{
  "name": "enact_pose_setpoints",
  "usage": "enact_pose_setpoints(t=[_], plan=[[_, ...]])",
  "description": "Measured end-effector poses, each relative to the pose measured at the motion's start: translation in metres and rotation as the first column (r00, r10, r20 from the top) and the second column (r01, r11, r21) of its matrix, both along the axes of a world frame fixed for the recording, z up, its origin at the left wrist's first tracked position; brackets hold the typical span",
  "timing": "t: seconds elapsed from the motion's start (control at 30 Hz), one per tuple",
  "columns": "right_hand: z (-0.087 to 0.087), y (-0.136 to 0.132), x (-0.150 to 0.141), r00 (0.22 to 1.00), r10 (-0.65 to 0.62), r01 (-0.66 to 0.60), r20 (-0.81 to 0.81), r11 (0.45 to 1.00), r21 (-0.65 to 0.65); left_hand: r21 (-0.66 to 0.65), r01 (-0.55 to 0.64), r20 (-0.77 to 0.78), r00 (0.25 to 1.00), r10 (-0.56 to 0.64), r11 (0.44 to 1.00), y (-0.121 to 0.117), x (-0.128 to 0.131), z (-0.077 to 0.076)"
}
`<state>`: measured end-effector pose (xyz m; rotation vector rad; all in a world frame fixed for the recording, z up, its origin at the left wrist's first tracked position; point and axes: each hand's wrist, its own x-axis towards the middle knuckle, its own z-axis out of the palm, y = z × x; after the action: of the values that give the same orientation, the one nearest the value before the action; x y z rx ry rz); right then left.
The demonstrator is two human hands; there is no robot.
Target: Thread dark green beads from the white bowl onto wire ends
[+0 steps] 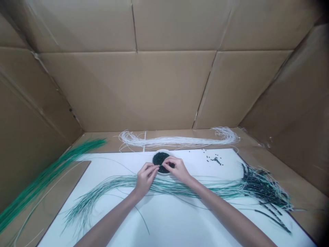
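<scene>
With the fingers of my left hand [146, 175] and right hand [178, 168] pinched together on a thin strand [160, 166], I work above the bowl [163, 151], probably so stray dark beads [159, 157] drop back in. From the bowl, the green-and-white bundle [166, 186] passes at six o'clock, stretched lengthwise, seemingly against tangling; loose beads [216, 160] lie at three.

Both hands [158, 171] pinch green strand [160, 166] | over bowl [164, 173] of dark beads [159, 157]

Tall brown cardboard panels [174, 91], creased and seamed, are ranged around a white board [200, 226] laid over brown cardboard [257, 152] under soft, pale light.
</scene>
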<state>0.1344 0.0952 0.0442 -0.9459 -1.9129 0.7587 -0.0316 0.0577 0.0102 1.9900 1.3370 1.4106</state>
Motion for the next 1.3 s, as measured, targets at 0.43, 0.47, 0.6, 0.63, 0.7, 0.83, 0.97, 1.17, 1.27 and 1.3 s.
enact_pose_setpoints(t=[0.43,0.47,0.6,0.63,0.7,0.83,0.97,1.17,1.27,1.3], plan=[[-0.003,0.006,0.003,0.985,0.031,-0.029,0.169,1.0,-0.012,0.031,-0.044,-0.008,0.999,0.044,0.999,0.0,0.001,0.002],[-0.004,0.007,0.003,0.981,0.031,-0.031,0.189,1.0,-0.004,0.033,-0.044,-0.009,0.999,0.044,0.999,0.0,0.001,0.002],[-0.005,0.009,0.002,0.943,0.032,-0.042,0.331,0.999,0.024,0.07,-0.062,-0.003,0.998,0.062,0.996,0.001,0.002,0.0],[-0.006,0.009,0.001,0.933,0.034,-0.046,0.357,0.999,0.026,0.083,-0.064,-0.007,0.998,0.065,0.994,0.001,0.002,0.0],[-0.006,0.009,-0.001,0.918,0.038,-0.053,0.395,0.998,0.027,0.102,-0.075,-0.028,0.997,0.078,0.992,0.001,0.002,-0.001],[-0.006,0.006,-0.004,0.893,0.006,-0.025,0.451,0.999,0.036,0.146,-0.109,-0.146,0.981,0.131,0.983,0.001,0.004,-0.003],[-0.003,0.004,-0.006,0.863,-0.043,0.021,0.503,0.999,0.049,0.182,-0.132,-0.223,0.96,0.171,0.974,-0.001,0.006,-0.003],[0.004,0.003,-0.019,0.787,-0.124,0.139,0.605,0.99,0.023,0.202,-0.23,-0.306,0.908,0.284,0.952,0.001,0.01,-0.005],[0.01,0.002,-0.024,0.737,-0.113,0.169,0.667,0.985,-0.019,0.196,-0.271,-0.328,0.887,0.323,0.942,0.004,0.011,-0.006],[0.012,0.002,-0.026,0.72,-0.104,0.175,0.686,0.984,-0.035,0.192,-0.278,-0.335,0.883,0.329,0.941,0.004,0.012,-0.006]])
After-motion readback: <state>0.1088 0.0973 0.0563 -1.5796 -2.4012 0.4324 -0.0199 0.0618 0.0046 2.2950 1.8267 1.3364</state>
